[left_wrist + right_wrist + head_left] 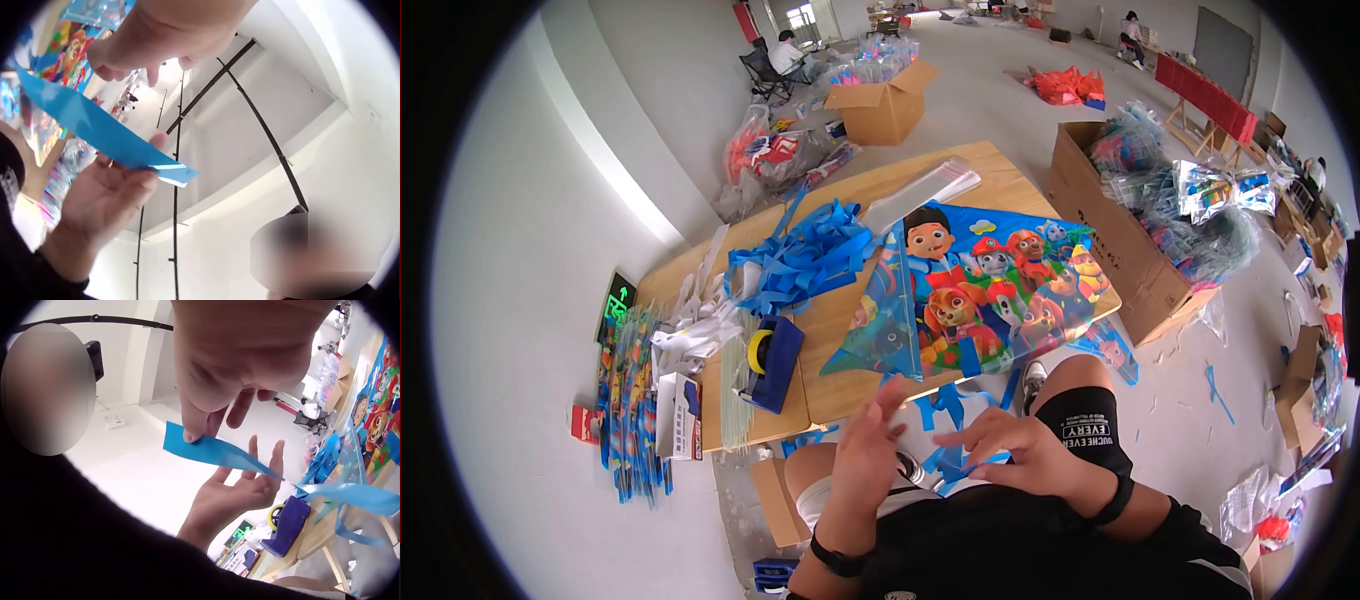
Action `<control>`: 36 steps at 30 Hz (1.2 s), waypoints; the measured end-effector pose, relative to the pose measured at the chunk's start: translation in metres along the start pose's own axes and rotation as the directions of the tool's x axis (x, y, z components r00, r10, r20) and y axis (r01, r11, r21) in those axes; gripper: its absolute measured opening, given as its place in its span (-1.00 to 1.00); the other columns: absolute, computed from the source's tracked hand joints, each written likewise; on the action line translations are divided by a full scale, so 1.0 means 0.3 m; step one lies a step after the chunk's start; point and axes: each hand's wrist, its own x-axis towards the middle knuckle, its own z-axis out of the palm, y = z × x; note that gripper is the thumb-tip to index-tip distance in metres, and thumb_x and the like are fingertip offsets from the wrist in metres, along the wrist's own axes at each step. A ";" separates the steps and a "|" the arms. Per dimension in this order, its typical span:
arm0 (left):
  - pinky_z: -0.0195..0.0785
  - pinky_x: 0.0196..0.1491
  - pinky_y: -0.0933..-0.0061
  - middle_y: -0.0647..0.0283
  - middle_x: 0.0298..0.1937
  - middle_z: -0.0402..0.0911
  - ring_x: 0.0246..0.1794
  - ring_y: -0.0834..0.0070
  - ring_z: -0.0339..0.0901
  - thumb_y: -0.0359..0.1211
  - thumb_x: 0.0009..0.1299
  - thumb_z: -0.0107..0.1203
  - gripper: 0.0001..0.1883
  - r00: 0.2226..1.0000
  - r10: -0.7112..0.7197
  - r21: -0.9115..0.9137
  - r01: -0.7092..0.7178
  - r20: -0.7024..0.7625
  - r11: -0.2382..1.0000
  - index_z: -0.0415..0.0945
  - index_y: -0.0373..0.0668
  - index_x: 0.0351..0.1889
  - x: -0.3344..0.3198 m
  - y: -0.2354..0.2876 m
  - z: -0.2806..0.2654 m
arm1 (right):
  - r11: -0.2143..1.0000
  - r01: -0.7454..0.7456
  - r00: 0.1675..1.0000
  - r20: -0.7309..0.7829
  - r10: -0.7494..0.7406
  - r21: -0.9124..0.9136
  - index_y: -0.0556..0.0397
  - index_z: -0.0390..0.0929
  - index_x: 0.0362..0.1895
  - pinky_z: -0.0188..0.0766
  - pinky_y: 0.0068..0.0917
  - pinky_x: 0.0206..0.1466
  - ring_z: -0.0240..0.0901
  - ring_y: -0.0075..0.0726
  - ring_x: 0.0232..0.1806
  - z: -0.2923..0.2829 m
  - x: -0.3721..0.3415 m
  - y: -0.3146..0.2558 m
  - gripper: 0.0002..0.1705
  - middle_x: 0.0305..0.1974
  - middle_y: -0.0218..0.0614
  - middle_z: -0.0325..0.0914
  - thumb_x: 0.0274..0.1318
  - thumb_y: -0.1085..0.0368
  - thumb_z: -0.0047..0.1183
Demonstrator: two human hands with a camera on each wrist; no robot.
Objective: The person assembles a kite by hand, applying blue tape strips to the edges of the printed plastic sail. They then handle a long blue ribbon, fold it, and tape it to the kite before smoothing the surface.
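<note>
A flat blue plastic strip (212, 452) is pinched near one end between the thumb and fingers of my right hand (1025, 452). The strip (94, 125) slants across the left wrist view. My left hand (867, 450) is held up beside it, fingers extended and apart, gripping nothing. Both hands are above my lap, at the table's near edge. Just beyond them, a blue kite (1000, 290) printed with cartoon dogs and a boy lies on the wooden table (825, 400), one corner hanging over the edge. More blue strips (945, 405) dangle below the kite.
On the table are a heap of blue strips (800, 260), a tape dispenser (778, 365), white strips (695, 325) and clear plastic sleeves (925, 195). Bundled printed kites (628, 400) lean at the left, beside a white box (680, 415). An overfilled cardboard box (1120, 235) stands to the right.
</note>
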 end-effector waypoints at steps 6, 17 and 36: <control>0.20 0.33 0.21 0.29 0.39 0.46 0.35 0.28 0.40 -0.40 0.23 0.40 -0.69 0.895 0.296 0.792 -0.437 0.334 0.427 0.74 -0.10 -0.04 -0.031 0.077 0.093 | 0.886 -0.184 0.983 0.061 0.175 0.425 0.04 0.64 -0.20 0.23 -0.27 0.40 0.40 -0.17 0.37 -0.012 -0.017 0.036 -0.95 0.33 -0.06 0.49 0.26 0.42 0.24; 0.38 0.24 0.22 0.10 0.27 0.57 0.26 0.15 0.51 -0.48 0.00 0.50 -0.67 0.765 0.455 0.867 -0.497 0.456 -0.034 0.76 -0.17 -0.23 -0.008 0.024 0.101 | 0.859 -0.209 0.978 0.079 0.195 0.468 0.07 0.61 -0.17 0.26 -0.26 0.39 0.37 -0.15 0.41 -0.014 -0.020 0.040 -0.93 0.34 -0.05 0.48 0.28 0.45 0.21; 0.01 0.49 0.10 -0.03 0.47 0.35 0.51 0.13 0.23 -0.41 0.43 0.20 -0.87 0.921 0.283 0.474 -0.381 0.266 0.794 0.72 -0.21 -0.16 0.006 -0.010 0.057 | 0.910 -0.307 0.878 -0.287 0.384 0.279 0.11 0.47 -0.23 0.42 -0.61 -0.15 0.46 -0.63 -0.17 -0.027 -0.027 0.066 -0.87 -0.13 -0.33 0.55 0.32 0.42 0.19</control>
